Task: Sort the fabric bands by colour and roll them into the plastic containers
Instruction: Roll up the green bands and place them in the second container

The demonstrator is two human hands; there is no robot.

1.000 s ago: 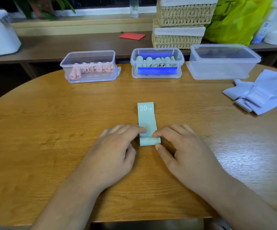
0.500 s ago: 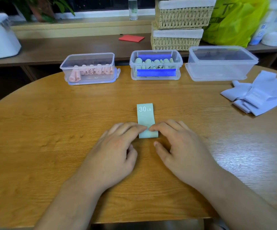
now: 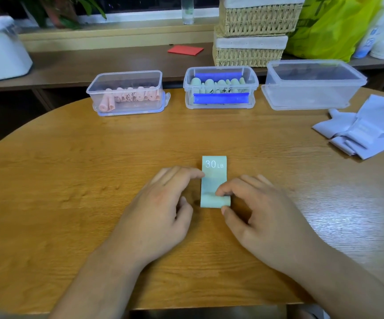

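The wooden table point(image 3: 71, 180) carries everything; nearest the person, the two hands lie close together but not touching, one on each side of a mint-green fabric band point(image 3: 214, 180) that lies flat on the table; the band's long axis runs straight away from the person, with its near end already turned into a small roll and its far end, printed "30 LB", flat and unrolled; the right hand point(image 3: 262, 212) pinches that roll, fingertips curled over its top and the thumb just behind its near side; the left hand point(image 3: 161, 203) lies with relaxed fingers, its fingertips touching the band's left edge a little farther along; so the roll probably has to travel forward, away from both hands, along the band's length; the right hand is the nearer to the roll; well beyond, a clear plastic container with blue clips point(image 3: 253, 88) holds mint-green rolls and stands almost straight ahead of the band; a clear container of pink rolls point(image 3: 126, 80) stands left of it, a larger clear container point(image 3: 313, 93) right; a pile of pale lilac bands point(image 3: 368, 127) lies far right.
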